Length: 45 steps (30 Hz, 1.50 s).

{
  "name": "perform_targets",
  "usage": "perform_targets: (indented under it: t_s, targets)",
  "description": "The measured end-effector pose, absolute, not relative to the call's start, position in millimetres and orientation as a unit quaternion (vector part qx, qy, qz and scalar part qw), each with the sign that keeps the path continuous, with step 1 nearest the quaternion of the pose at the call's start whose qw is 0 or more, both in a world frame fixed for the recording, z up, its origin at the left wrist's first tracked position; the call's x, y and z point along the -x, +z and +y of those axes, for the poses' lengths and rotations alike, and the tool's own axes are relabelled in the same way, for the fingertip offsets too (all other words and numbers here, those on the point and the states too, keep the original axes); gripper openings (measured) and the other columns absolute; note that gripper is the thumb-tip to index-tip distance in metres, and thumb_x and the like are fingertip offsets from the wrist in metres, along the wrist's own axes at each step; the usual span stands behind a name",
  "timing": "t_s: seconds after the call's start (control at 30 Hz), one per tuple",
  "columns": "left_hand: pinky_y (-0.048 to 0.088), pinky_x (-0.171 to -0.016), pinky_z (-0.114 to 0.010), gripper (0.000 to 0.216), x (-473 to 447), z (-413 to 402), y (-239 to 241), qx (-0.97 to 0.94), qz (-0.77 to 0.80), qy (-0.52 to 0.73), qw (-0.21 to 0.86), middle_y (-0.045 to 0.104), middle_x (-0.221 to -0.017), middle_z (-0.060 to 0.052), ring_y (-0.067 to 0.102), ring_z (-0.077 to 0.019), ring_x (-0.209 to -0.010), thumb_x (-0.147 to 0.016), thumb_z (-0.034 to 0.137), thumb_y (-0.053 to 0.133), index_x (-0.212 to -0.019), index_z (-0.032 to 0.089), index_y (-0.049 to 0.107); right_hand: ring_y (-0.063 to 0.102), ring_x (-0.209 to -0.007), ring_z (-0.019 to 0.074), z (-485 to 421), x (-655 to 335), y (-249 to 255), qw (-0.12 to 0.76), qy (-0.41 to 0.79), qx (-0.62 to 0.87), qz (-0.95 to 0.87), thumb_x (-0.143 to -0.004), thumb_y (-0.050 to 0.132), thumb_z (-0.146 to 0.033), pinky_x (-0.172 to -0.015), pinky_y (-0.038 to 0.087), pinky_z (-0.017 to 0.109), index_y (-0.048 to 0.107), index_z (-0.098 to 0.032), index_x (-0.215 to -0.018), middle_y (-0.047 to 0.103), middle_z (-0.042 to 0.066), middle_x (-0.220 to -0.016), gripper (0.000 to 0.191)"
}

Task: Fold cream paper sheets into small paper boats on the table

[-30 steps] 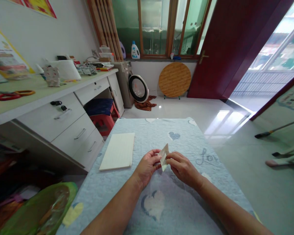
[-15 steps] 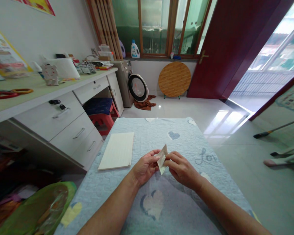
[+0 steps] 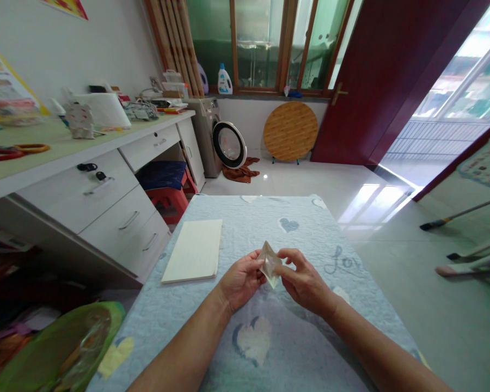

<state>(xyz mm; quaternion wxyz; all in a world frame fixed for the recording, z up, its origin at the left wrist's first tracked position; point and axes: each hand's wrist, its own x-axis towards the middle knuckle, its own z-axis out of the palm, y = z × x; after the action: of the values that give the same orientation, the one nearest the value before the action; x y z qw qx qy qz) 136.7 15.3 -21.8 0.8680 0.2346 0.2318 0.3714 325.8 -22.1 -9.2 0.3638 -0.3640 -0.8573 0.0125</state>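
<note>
Over a cloth-covered worktop, the left hand pinched a folded paper diamond while the right hand touched its edge, grip unclear.

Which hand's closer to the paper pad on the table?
Left. The left hand is just right of the paper pad, pinching the folded paper. The right hand is farther right, at the folded paper's other side.

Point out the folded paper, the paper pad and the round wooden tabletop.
Folded paper (image 3: 270,263): head view, middle of its creased face.
Paper pad (image 3: 194,250): head view, middle of the top sheet.
Round wooden tabletop (image 3: 291,131): head view, centre of its face.
</note>
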Motion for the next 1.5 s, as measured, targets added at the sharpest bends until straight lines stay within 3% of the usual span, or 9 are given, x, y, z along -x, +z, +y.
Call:
perform_targets:
  t_s: [0.17, 0.3, 0.67, 1.0, 1.23, 1.5]
  targets:
    - [0.049, -0.065, -0.020, 0.032, -138, 16, -22, -0.210, 0.246, 0.391, 0.862, 0.067, -0.095, -0.007, 0.063, -0.0119, -0.074, -0.080, 0.014, 0.069, -0.111, 0.012, 0.064, 0.055, -0.094, 0.0167, -20, -327, -15, 0.395, 0.077, 0.378, -0.834, -0.084, 0.041, 0.002, -0.080, 0.055, 0.031, 0.060, -0.022, -0.112, 0.049, 0.009, -0.113, 0.041]
    - [0.050, -0.062, -0.020, 0.029, -138, 15, -21, -0.187, 0.248, 0.390, 0.867, 0.067, -0.095, -0.006, 0.064, -0.0116, -0.073, -0.083, 0.014, 0.065, -0.112, 0.013, 0.063, 0.057, -0.087, 0.0143, -17, -328, -15, 0.411, 0.111, 0.401, -0.811, -0.090, 0.043, -0.003, -0.078, 0.055, 0.029, 0.062, -0.021, -0.102, 0.049, 0.009, -0.111, 0.029]
    - [0.045, -0.057, -0.017, 0.025, -140, 13, -18, -0.248, 0.260, 0.373, 0.856, 0.066, -0.086, -0.004, 0.060, -0.0091, -0.066, -0.082, 0.017, 0.067, -0.106, 0.013, 0.066, 0.056, -0.088, 0.0158, -14, -332, -9, 0.363, 0.118, 0.390, -0.838, -0.088, 0.046, -0.004, -0.075, 0.052, 0.030, 0.066, -0.025, -0.111, 0.054, 0.006, -0.103, 0.037]
    - [0.048, -0.071, -0.023, 0.031, -143, 12, -19, -0.279, 0.281, 0.388, 0.832, 0.069, -0.094, -0.006, 0.064, -0.0142, -0.077, -0.077, 0.023, 0.073, -0.106, 0.014, 0.066, 0.058, -0.091, 0.0167, -21, -335, -4, 0.358, 0.148, 0.378, -0.841, -0.087, 0.050, -0.006, -0.078, 0.051, 0.029, 0.064, -0.023, -0.111, 0.057, 0.007, -0.104, 0.033]
    - [0.046, -0.067, -0.022, 0.030, -145, 11, -18, -0.309, 0.297, 0.398, 0.811, 0.067, -0.085, -0.003, 0.061, -0.0133, -0.072, -0.078, 0.033, 0.076, -0.098, 0.014, 0.067, 0.053, -0.071, 0.0127, -25, -334, 1, 0.314, 0.107, 0.398, -0.855, -0.092, 0.051, -0.014, -0.063, 0.044, 0.022, 0.068, -0.023, -0.095, 0.055, 0.003, -0.083, 0.020]
    - [0.044, -0.066, -0.022, 0.033, -144, 12, -21, -0.329, 0.303, 0.400, 0.800, 0.068, -0.083, -0.005, 0.059, -0.0138, -0.070, -0.076, 0.039, 0.077, -0.094, 0.012, 0.069, 0.053, -0.073, 0.0130, -25, -333, -6, 0.283, 0.076, 0.398, -0.869, -0.098, 0.047, -0.021, -0.066, 0.043, 0.022, 0.068, -0.023, -0.098, 0.057, 0.003, -0.084, 0.021]
